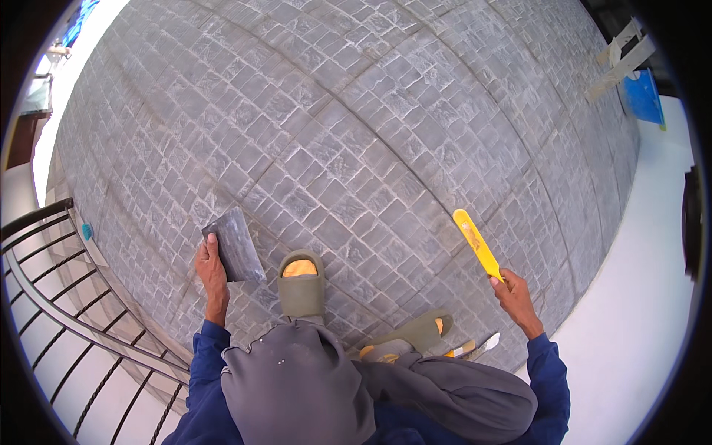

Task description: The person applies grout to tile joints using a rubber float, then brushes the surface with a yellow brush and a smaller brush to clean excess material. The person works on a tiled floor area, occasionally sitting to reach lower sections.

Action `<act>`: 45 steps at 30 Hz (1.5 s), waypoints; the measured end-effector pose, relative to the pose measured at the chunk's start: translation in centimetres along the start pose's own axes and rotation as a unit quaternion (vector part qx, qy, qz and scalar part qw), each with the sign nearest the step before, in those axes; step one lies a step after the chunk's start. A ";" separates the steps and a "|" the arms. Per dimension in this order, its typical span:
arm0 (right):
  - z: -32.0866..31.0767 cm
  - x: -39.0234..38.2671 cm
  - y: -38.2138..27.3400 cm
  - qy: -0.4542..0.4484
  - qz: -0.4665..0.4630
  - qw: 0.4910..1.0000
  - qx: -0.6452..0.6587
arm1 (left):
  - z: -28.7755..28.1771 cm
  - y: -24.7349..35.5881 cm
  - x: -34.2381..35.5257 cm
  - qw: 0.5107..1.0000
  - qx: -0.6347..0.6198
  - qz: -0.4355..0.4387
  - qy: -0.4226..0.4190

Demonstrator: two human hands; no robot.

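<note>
My left hand (213,271) is closed round the edge of a flat, dark grey rectangular plate (239,248), which looks like a spreader blade, thumb on top. It is held above the paved floor, left of my left foot. In my right hand (517,297) is the narrow end of a long, flat yellow tool (477,243) with a rounded far end and a brownish smear on it. Its exact kind does not show. The tool points away and to the left over the grey stone-patterned floor (356,148). A yellow-handled putty knife (486,343) lies beside my right sandal (423,328).
A curved black metal railing (44,304) stands at the left, with a small teal object (87,231) near it. Along the right runs a white wall (630,311). A blue container (644,96) and light wooden pieces (619,70) are at the far right.
</note>
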State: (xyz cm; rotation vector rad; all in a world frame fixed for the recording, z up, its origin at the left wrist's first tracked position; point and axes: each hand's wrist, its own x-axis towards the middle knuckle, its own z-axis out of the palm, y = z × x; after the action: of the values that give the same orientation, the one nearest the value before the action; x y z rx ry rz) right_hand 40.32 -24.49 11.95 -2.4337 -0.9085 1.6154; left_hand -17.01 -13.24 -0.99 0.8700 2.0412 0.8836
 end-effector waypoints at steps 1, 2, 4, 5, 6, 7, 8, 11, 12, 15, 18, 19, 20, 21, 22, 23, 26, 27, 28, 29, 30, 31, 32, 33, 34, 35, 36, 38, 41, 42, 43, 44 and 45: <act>1.2 -0.3 0.9 0.014 -0.041 0.999 0.004 | 1.4 0.8 0.2 0.999 -0.019 -0.029 -0.018; 2.7 -0.4 1.6 0.028 -0.060 0.998 0.002 | 2.6 1.7 0.4 0.998 -0.016 0.013 -0.059; 5.0 0.2 1.9 0.037 -0.091 0.995 0.002 | 4.0 4.0 1.4 0.988 -0.035 0.056 -0.143; 6.2 0.4 1.8 0.032 -0.102 0.994 0.006 | 4.0 5.4 2.3 0.984 0.021 0.046 -0.172; 7.2 0.5 1.5 0.030 -0.106 0.994 0.011 | 4.0 6.8 3.1 0.974 0.056 0.048 -0.213; 8.1 0.6 1.2 0.022 -0.123 0.992 -0.009 | 4.2 8.1 3.7 0.962 0.093 0.048 -0.253; 8.9 0.6 0.8 0.016 -0.134 0.990 -0.029 | 4.8 9.3 4.3 0.957 0.106 0.096 -0.251; 10.1 0.6 -0.5 0.003 -0.159 0.986 -0.054 | 6.7 12.5 5.8 0.928 0.190 0.231 -0.224; 10.2 0.6 -0.9 -0.005 -0.166 0.984 -0.056 | 7.4 13.6 6.2 0.908 0.243 0.271 -0.208; 9.9 1.0 -1.8 -0.016 -0.168 0.980 -0.109 | 10.3 16.4 7.0 0.855 0.314 0.369 -0.185; 9.5 1.5 -2.2 0.000 -0.181 0.975 -0.127 | 14.1 19.4 8.1 0.810 0.345 0.426 -0.209; 9.5 1.7 -2.2 0.011 -0.188 0.975 -0.121 | 15.5 20.3 8.6 0.791 0.350 0.452 -0.218; 9.7 1.7 -2.2 0.020 -0.192 0.975 -0.110 | 16.8 21.2 9.0 0.781 0.356 0.459 -0.228; 9.9 1.7 -2.1 0.031 -0.198 0.975 -0.099 | 18.2 21.8 9.4 0.770 0.354 0.478 -0.231; 10.2 1.6 -1.8 0.044 -0.203 0.974 -0.089 | 19.5 22.4 9.8 0.758 0.351 0.498 -0.234; 10.6 1.4 -1.5 0.048 -0.198 0.976 -0.077 | 20.7 22.9 10.2 0.747 0.365 0.502 -0.239; 11.8 0.5 -0.3 0.060 -0.191 0.978 -0.052 | 23.3 23.7 11.3 0.722 0.401 0.512 -0.237; 12.2 0.2 0.2 0.065 -0.192 0.978 -0.051 | 23.8 23.8 11.5 0.721 0.407 0.513 -0.229; 12.5 -0.3 0.8 0.070 -0.192 0.978 -0.051 | 24.2 23.9 11.6 0.720 0.412 0.514 -0.221; 12.8 -0.8 1.3 0.070 -0.198 0.976 -0.058 | 24.4 23.9 11.6 0.715 0.416 0.517 -0.220; 13.0 -1.2 1.8 0.071 -0.204 0.974 -0.067 | 24.5 24.0 11.7 0.712 0.419 0.520 -0.219; 13.1 -1.5 2.2 0.076 -0.217 0.970 -0.079 | 24.5 24.0 11.7 0.709 0.421 0.523 -0.217; 13.2 -1.7 2.6 0.083 -0.224 0.968 -0.082 | 24.4 24.0 11.7 0.693 0.440 0.526 -0.221; 13.2 -1.8 2.8 0.093 -0.238 0.963 -0.087 | 24.4 24.0 11.7 0.678 0.460 0.527 -0.225; 13.2 -1.9 3.0 0.106 -0.254 0.957 -0.096 | 24.3 24.1 11.7 0.664 0.480 0.527 -0.227; 13.2 -1.8 3.0 0.100 -0.254 0.957 -0.100 | 24.3 24.2 11.8 0.662 0.487 0.519 -0.234; 13.1 -1.7 2.9 0.099 -0.255 0.956 -0.107 | 24.3 24.3 11.9 0.661 0.493 0.512 -0.240; 12.9 -1.3 2.5 0.092 -0.260 0.955 -0.114 | 24.6 24.4 12.5 0.671 0.493 0.492 -0.254; 12.7 -0.8 1.6 0.078 -0.271 0.952 -0.114 | 25.3 24.3 13.9 0.707 0.454 0.461 -0.286; 12.7 -0.7 1.4 0.076 -0.277 0.951 -0.116 | 25.6 24.3 14.4 0.719 0.430 0.455 -0.302; 12.7 -0.6 1.2 0.073 -0.282 0.950 -0.117 | 25.9 24.0 14.8 0.733 0.410 0.447 -0.308; 12.7 -0.5 1.1 0.075 -0.289 0.948 -0.112 | 26.1 23.7 15.0 0.736 0.396 0.456 -0.306; 12.8 -0.5 1.1 0.076 -0.297 0.946 -0.108 | 26.3 23.5 15.2 0.742 0.387 0.462 -0.295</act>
State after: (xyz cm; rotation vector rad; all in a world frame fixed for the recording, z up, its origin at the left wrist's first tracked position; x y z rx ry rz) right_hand 29.59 -28.80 6.34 -2.0555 -1.6550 1.1441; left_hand 3.64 19.13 -0.62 2.3871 1.2684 0.0484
